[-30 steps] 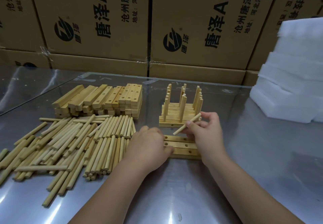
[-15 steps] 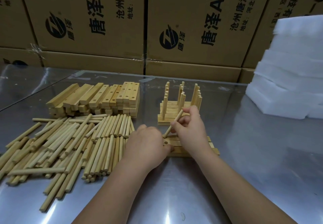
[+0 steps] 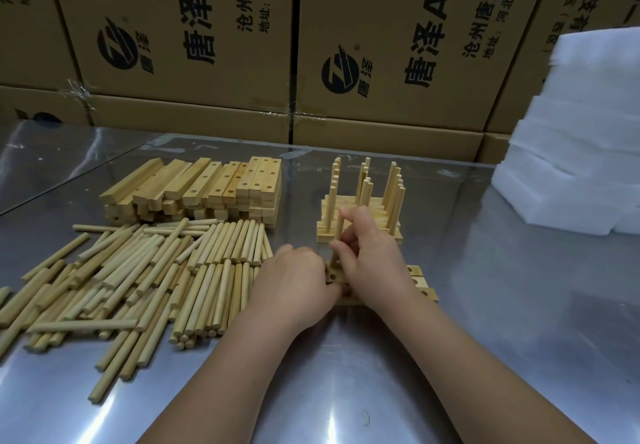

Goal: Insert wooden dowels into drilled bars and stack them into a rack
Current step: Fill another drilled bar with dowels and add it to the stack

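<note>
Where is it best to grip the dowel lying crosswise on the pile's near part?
Probably pinch the crosswise dowel at its middle, from above: it lies flat on top of the loose pile, nothing covers it, its long sides are free.

Pale wood on polished steel, brown card behind

The surface (image 3: 485,305) is glossy, mirror-like metal with faint scuffs. The dowels (image 3: 138,281), the drilled bars (image 3: 207,187) and the rack (image 3: 379,205) are light, unvarnished wood, smooth and matt. The cardboard boxes (image 3: 398,45) across the top are matt brown with black print and shiny clear tape (image 3: 81,89). The foam blocks (image 3: 571,166) at right are matt white.
</note>
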